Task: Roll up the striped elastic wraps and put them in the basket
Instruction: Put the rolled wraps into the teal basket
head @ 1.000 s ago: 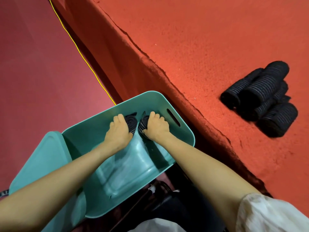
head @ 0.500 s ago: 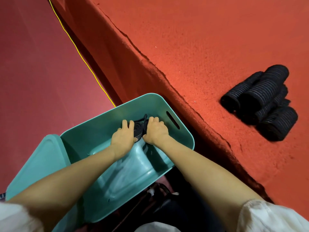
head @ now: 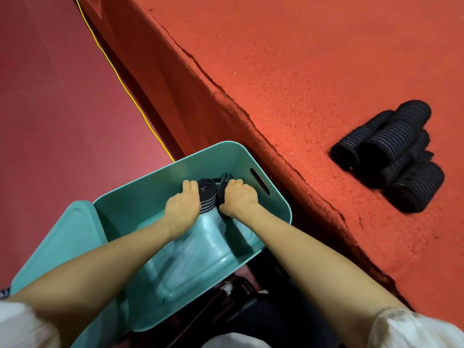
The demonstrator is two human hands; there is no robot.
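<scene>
Both forearms reach forward into the teal plastic basket, which sits low in view toward 6 o'clock. The left hand lies knuckles-up with its fingers curled down over the 9 o'clock side of a rolled striped elastic wrap. The right hand is bunched into a tighter curl, gripping a second rolled wrap from its 3 o'clock side. The two rolls touch between the hands on the basket floor, at the far end, with the handle slot toward 2 o'clock. A second ago the hands were further apart, each covering a roll that showed its spiral end; now they have drawn closer and the left roll shows its striped side. A pile of rolled wraps stays at 3 o'clock on the red table, well apart from the basket. The basket's lid leans against it at 8 o'clock.
</scene>
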